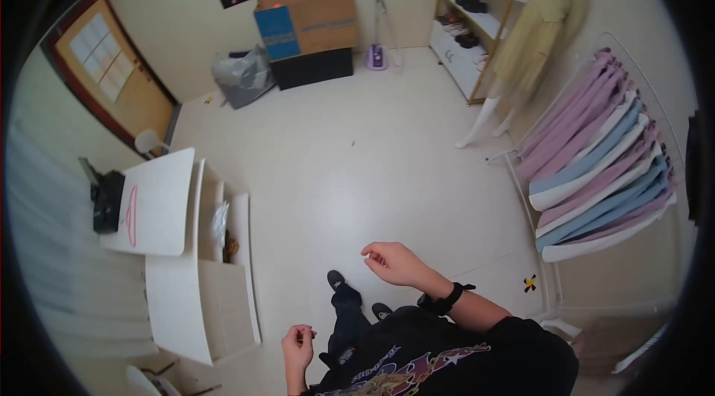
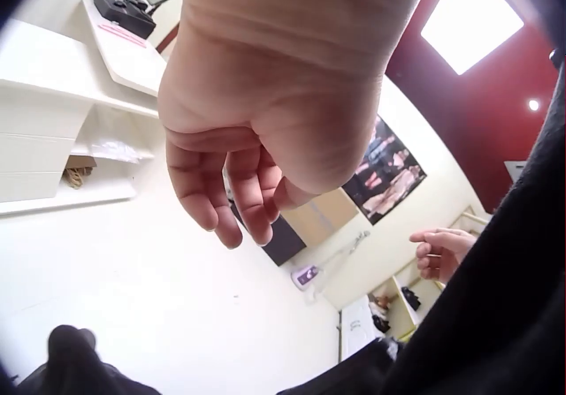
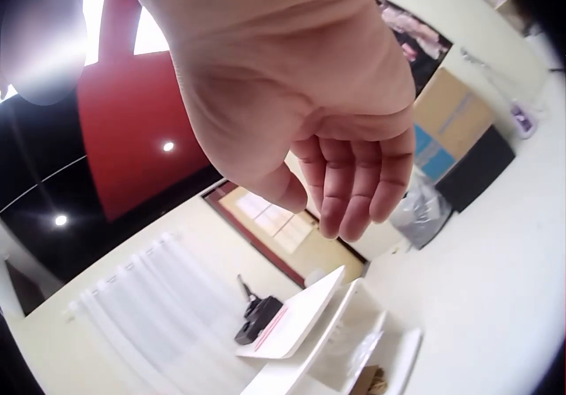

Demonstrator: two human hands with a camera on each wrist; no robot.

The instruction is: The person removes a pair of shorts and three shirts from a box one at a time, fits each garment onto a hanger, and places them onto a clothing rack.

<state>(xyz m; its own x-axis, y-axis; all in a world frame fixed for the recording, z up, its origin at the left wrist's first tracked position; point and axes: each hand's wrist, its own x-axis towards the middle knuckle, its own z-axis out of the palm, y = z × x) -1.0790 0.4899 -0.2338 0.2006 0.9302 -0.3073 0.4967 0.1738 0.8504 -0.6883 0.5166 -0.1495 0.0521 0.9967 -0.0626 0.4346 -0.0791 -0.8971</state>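
Observation:
Both hands hang in front of the body and hold nothing. In the head view the left hand [image 1: 298,351] is at the lower middle, its fingers loosely curled. My right hand [image 1: 395,263] is farther forward and to the right, fingers loosely bent, with a black band on the wrist. The left wrist view shows the left hand [image 2: 265,121] with relaxed, hanging fingers, and the right hand [image 2: 444,252] beyond it. In the right wrist view the right hand [image 3: 301,112] has its fingers bent slightly downward, touching nothing.
A white counter [image 1: 175,307] with a pink hanger [image 1: 132,217] and a black device [image 1: 109,202] stands at the left. To the right are a clothes rack with garments [image 1: 596,165] and a mannequin in a yellow dress [image 1: 540,24]. Boxes [image 1: 320,20] stand against the back wall.

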